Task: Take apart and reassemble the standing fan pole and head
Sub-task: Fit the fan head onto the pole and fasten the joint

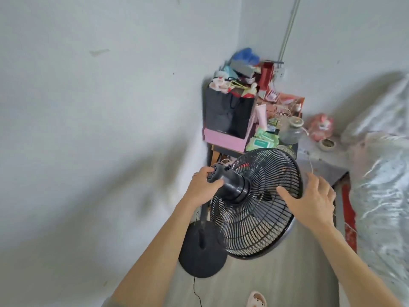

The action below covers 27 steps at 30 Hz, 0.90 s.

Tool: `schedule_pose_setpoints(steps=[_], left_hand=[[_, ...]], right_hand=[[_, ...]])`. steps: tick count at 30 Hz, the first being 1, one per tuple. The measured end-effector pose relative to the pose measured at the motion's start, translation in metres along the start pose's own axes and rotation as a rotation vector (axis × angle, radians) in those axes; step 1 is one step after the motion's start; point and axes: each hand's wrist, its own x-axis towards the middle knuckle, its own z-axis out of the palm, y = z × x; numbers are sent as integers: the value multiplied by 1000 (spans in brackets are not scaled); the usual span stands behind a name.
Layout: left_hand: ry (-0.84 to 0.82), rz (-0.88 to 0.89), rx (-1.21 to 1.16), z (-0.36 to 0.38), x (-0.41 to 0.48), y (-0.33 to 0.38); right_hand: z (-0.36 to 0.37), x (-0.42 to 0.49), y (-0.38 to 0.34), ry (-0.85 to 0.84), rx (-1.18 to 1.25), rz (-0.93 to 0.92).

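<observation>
My left hand point(204, 185) grasps the rear cap of the motor housing point(230, 185): the fingers curl over its top and the thumb presses in from below. My right hand point(314, 200) is released, fingers straight and spread. Its thumb lies against the rear guard of the fan head point(254, 218), near the rim on the right side; the other fingers extend past the rim, and I cannot tell whether they touch it.

The fan head is tilted, its rear guard facing up toward me, and sits between both hands. A short length of the pole point(204, 212) shows below my left wrist. The round black base point(202, 258) stands on the floor directly beneath, with the power cord point(197, 291) trailing from it toward me.

Behind the fan, a small table in the room corner carries a black gift bag point(228, 114), a pink box point(225, 140), a green wipes pack point(263, 140) and a glass jar point(290, 129).
</observation>
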Motion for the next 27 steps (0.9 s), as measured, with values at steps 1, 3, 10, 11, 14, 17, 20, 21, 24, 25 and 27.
schedule_pose_setpoints(steps=[1, 3, 10, 11, 14, 17, 20, 21, 24, 25, 27], left_hand=[[4, -19, -25, 8, 8, 7], [27, -69, -69, 17, 21, 15], [141, -220, -49, 37, 65, 28], [150, -234, -39, 43, 71, 28], [223, -264, -109, 51, 70, 21], [294, -296, -158, 49, 73, 21], [285, -361, -179, 40, 81, 15], [290, -376, -204, 38, 83, 12], [288, -373, -242, 34, 88, 8], [293, -372, -244, 34, 90, 8], [310, -376, -234, 34, 97, 9]], right_hand=[[-3, 7, 9, -67, 54, 79], [-2, 17, 22, -202, 211, 172], [7, 49, 20, -365, 597, 237], [9, 56, 21, -387, 606, 225], [13, 58, 17, -393, 606, 205], [9, 62, 15, -388, 551, 184], [8, 66, 16, -411, 528, 168], [8, 66, 16, -420, 512, 158], [9, 66, 15, -430, 477, 147], [10, 66, 14, -424, 472, 150], [12, 70, 10, -406, 464, 156]])
